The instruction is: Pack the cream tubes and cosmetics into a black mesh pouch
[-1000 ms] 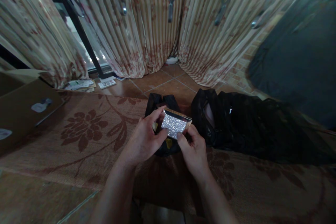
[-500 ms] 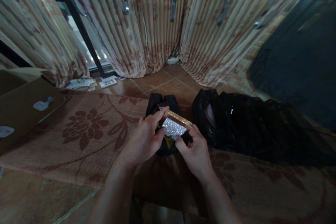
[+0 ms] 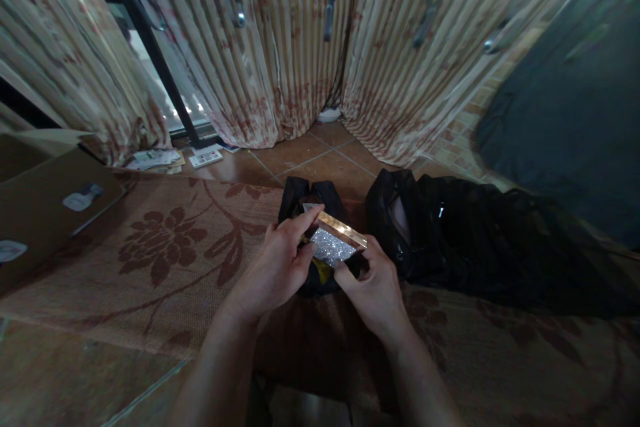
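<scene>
Between both hands is a small flat case (image 3: 332, 244) with a glittery silver face and a shiny gold edge along its far side. My left hand (image 3: 286, 255) grips its left end, with the thumb on the glittery face and the index finger at the gold edge. My right hand (image 3: 373, 283) pinches its right end, thumb against the lower edge of the face. Just beneath lies a small black bag (image 3: 327, 193) with its straps up. Something yellow (image 3: 323, 271) shows there, partly covered by the case and hands.
A large black bag (image 3: 465, 233) lies to the right on the patterned couch cover (image 3: 165, 247). At the left stands a cardboard box (image 3: 55, 193). Papers (image 3: 155, 159) and a white printed box (image 3: 205, 157) rest on the tiled floor by the curtains (image 3: 305, 60).
The case has tilted slightly, so its gold edge shows wider and brighter. Both hands keep nearly the same hold and place.
</scene>
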`<state>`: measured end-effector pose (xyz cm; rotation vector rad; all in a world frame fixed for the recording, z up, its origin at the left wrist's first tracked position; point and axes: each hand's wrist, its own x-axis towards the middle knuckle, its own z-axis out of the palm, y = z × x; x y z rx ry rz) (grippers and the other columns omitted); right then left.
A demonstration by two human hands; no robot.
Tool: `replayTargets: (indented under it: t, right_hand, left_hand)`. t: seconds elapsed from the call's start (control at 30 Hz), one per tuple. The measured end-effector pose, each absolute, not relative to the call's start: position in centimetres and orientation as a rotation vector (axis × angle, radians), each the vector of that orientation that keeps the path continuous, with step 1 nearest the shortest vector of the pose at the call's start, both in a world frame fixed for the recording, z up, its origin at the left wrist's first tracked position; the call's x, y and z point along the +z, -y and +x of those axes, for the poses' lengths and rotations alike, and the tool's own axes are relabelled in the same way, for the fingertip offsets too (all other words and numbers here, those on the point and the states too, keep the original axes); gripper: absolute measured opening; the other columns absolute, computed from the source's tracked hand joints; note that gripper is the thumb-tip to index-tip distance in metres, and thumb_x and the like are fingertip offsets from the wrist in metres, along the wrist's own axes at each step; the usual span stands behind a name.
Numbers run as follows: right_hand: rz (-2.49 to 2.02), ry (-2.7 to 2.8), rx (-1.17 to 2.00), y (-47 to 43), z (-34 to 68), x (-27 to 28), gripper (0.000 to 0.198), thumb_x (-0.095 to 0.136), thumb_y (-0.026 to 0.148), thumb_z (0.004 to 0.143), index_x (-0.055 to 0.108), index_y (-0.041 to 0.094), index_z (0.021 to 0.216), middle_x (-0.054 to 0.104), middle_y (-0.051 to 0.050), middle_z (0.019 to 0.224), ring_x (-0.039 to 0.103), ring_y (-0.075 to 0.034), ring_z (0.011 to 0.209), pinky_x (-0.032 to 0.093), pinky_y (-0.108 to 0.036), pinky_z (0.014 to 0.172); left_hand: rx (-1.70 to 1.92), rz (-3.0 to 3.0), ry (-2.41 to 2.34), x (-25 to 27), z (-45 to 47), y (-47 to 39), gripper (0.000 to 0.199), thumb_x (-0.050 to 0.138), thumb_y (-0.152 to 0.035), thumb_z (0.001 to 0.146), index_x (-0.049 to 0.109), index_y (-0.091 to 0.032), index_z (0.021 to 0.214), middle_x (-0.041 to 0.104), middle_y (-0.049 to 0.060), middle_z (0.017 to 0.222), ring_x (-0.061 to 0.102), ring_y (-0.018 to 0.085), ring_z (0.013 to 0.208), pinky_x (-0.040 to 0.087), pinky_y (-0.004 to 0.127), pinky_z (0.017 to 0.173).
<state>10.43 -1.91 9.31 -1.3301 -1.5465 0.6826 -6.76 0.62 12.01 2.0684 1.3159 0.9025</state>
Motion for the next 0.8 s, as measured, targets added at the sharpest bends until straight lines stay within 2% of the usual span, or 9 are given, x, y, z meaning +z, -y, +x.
replayTargets:
  t: [0.3, 0.57, 0.8]
  right_hand:
    - [-1.336, 1.547, 0.673, 1.98, 10.14, 9.18, 0.030, 0.061, 0.018, 0.077, 0.066, 0.021, 0.107, 0.063, -0.004, 0.098, 0.061, -0.019, 0.090, 0.049, -0.031, 0.078]
    - [-1.338, 1.537, 0.677, 2.08, 10.06, 9.10, 0.022, 0.062, 0.020, 0.078, 0.066, 0.020, 0.099, 0.061, -0.002, 0.093, 0.059, -0.017, 0.081, 0.048, -0.028, 0.070]
    - [-1.306, 1.521, 0.691, 1.96, 10.01, 8.82, 0.018, 0.062, 0.020, 0.078, 0.065, 0.020, 0.096, 0.061, -0.003, 0.094, 0.060, -0.018, 0.085, 0.049, -0.028, 0.074]
  left_hand:
    - [0.898, 2.061, -1.355, 12.16, -6.69, -0.70, 0.057, 0.048, -0.014, 0.087, 0.040, -0.027, 0.141, 0.060, 0.006, 0.130, 0.054, 0.023, 0.120, 0.034, 0.049, 0.108]
    - [0.922, 2.044, -1.360, 12.30, -6.64, -0.72, 0.055, 0.049, -0.014, 0.086, 0.044, -0.026, 0.139, 0.061, 0.007, 0.130, 0.055, 0.025, 0.120, 0.035, 0.048, 0.107]
    - [0.921, 2.039, -1.357, 12.37, -6.56, -0.72, 0.055, 0.047, -0.013, 0.085, 0.045, -0.027, 0.138, 0.062, 0.006, 0.129, 0.055, 0.025, 0.119, 0.035, 0.050, 0.106]
